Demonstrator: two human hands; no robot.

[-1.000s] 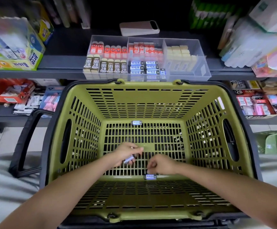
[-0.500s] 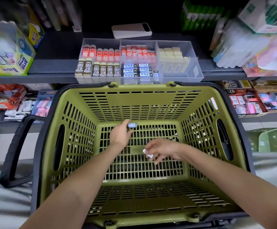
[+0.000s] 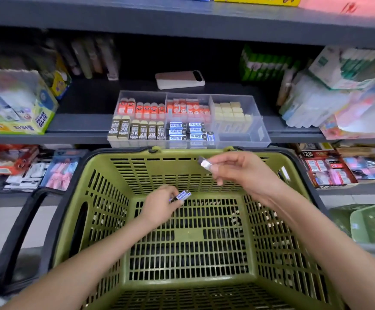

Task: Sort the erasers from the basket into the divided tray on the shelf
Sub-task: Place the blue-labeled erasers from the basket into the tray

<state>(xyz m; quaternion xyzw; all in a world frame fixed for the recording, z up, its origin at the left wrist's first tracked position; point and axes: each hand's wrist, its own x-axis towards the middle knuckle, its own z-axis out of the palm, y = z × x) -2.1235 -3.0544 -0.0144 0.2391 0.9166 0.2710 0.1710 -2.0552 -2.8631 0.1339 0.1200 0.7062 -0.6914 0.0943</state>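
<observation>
The olive-green basket point(image 3: 106, 198) fills the lower view, and no loose eraser shows on its floor. My left hand point(image 3: 159, 208) is low at the basket's far wall, fingers shut on a blue-and-white eraser point(image 3: 183, 195). My right hand point(image 3: 238, 171) is raised near the basket's far rim, pinching another small eraser point(image 3: 204, 163) at its fingertips. The clear divided tray point(image 3: 258, 130) stands on the shelf just beyond the basket. It holds orange, 2B, blue-and-white point(image 3: 187, 131) and cream erasers in separate compartments.
A pink phone-like slab point(image 3: 179, 79) lies behind the tray. A Power Glue box point(image 3: 18, 106) sits on the shelf to the left, and wrapped packages point(image 3: 338, 97) to the right. Stationery boxes fill the lower shelf. The basket's black handle point(image 3: 18, 238) hangs at the left.
My left hand closed on the eraser at the basket's far wall. My right hand rose from the basket floor to the far rim with its eraser. The view tilted up toward the shelf.
</observation>
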